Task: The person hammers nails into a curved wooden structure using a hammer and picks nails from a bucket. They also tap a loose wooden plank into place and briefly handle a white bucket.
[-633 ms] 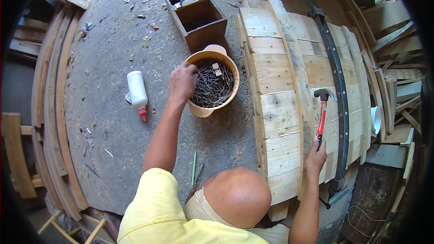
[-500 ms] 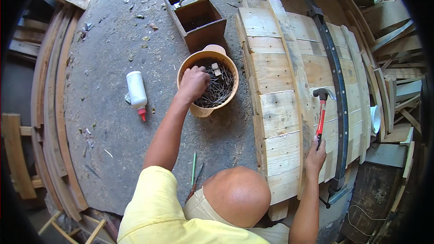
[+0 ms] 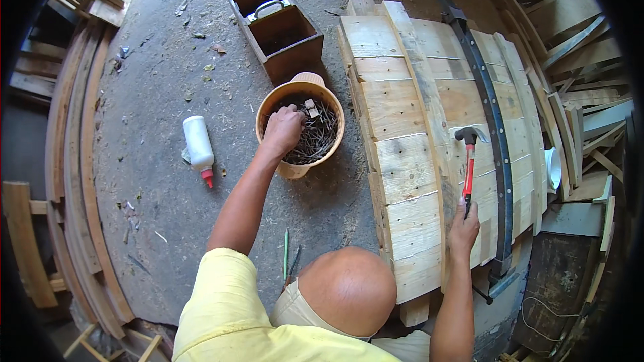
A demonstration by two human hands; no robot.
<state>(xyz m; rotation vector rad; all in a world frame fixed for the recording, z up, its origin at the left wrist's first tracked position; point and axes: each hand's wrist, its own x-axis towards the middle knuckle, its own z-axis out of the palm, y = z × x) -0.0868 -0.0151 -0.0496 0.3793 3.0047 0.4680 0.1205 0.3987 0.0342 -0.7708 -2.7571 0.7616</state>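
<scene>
My left hand point(image 3: 284, 129) reaches into a round orange-tan plastic tub point(image 3: 339, 135) with side handles. Its fingers are curled down against a heap of nails point(image 3: 316, 142), and the fingertips are hidden. A small pale wooden piece point(image 3: 311, 107) lies on top of the nails. In my right hand point(image 3: 463, 231) is a claw hammer point(image 3: 469, 169) with a red and black handle, gripped near the end. The hammer's head points away from me, over a panel of pale joined boards point(image 3: 405, 161).
A long dark metal bar clamp point(image 3: 494, 141) spans the panel. Beyond the tub sits a divided wooden toolbox point(image 3: 292, 52) with a metal handle. A white glue bottle point(image 3: 198, 142) lies left, and a green pencil point(image 3: 286, 255) lies by my knee point(image 3: 349, 291). Stacked lumber point(image 3: 75, 141) lines the left.
The view has shifted slightly. My left hand stays in the tub with its fingers still down among the nails. The hammer remains in my right hand, its head turned a little.
</scene>
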